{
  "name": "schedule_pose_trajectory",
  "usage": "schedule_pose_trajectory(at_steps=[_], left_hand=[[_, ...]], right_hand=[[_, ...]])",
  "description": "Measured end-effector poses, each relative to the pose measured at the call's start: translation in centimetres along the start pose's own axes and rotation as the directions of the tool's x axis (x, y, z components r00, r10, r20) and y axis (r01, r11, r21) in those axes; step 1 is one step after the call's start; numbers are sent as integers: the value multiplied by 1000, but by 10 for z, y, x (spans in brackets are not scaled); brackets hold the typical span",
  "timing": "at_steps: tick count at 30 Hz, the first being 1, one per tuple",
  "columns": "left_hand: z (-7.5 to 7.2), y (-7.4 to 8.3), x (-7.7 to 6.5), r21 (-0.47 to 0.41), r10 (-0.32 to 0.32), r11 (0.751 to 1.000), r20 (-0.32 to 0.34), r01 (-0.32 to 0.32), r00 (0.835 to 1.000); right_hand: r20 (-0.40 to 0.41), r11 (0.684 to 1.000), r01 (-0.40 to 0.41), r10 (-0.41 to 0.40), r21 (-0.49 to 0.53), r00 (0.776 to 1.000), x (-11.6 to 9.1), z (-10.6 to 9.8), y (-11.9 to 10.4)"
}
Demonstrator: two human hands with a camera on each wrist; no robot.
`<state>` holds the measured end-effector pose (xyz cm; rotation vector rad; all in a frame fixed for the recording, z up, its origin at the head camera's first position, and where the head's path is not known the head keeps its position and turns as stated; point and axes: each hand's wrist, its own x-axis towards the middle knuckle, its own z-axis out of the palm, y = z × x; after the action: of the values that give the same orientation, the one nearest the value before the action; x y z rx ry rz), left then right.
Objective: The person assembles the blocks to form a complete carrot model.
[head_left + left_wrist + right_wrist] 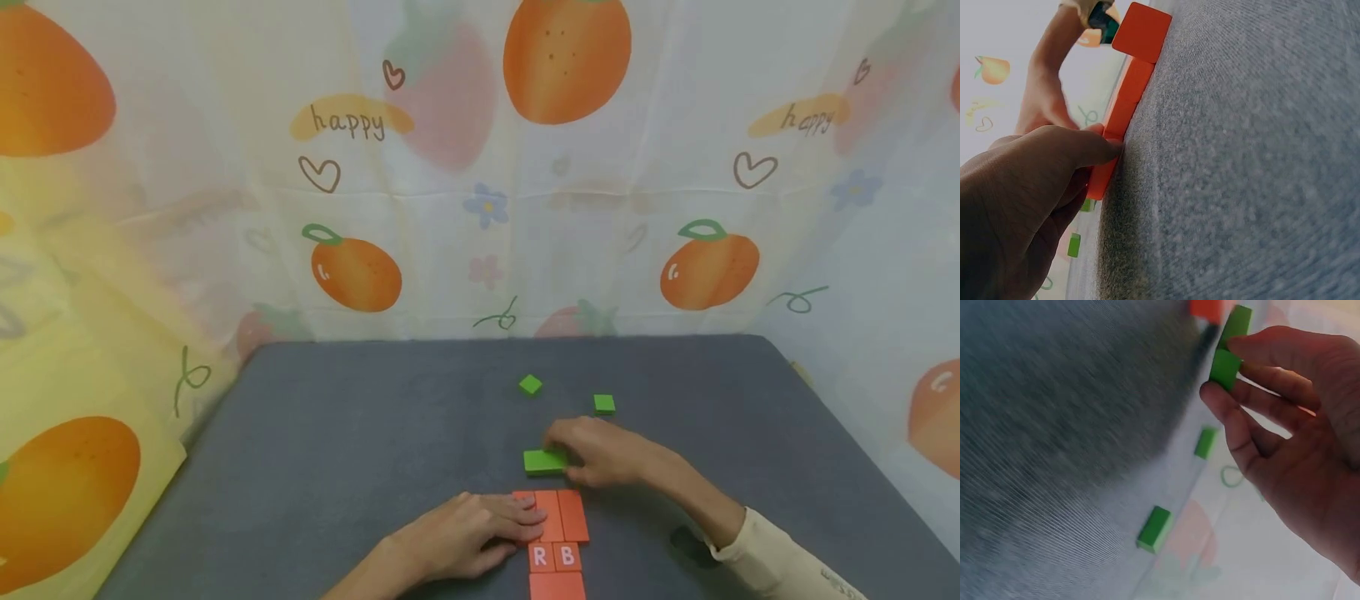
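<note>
My left hand [468, 533] lies with its fingers over the leftmost of the orange-red blocks [573, 517]. In the left wrist view its thumb touches the side of a red block [1105, 178]. Just beyond these blocks, my right hand [611, 454] pinches a green block [1225, 369] between thumb and fingers. Another green block [1235, 325] adjoins it; in the head view they look like one green bar [542, 462]. Two smaller orange-red tiles, lettered R [540, 557] and B [567, 556], lie below the upright blocks, and a wider orange-red piece [557, 586] follows nearest me.
Two small green blocks lie farther back on the grey table [360, 433], one turned cornerwise [530, 384] and one squarer [604, 404]. A fruit-printed cloth [450, 250] hangs behind the table. A dark object [692, 547] shows beneath the right sleeve.
</note>
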<state>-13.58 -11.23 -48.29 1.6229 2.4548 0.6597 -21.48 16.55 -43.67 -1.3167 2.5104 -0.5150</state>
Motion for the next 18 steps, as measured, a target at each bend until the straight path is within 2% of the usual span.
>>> schedule_pose_trajectory(at_steps=[4,12,18], left_hand=[[0,0,-1,-8,4,1000,-3,-4,1000],[1,0,-2,-3,11,1000,-12,-11,1000],[1,0,-1,8,12,1000,-15,-12,1000]], right_hand=[[94,998,4,-10,61,996,0,4,-1],[133,994,41,-54,98,990,8,3,0],[168,995,35,-51,97,985,10,1,-4]])
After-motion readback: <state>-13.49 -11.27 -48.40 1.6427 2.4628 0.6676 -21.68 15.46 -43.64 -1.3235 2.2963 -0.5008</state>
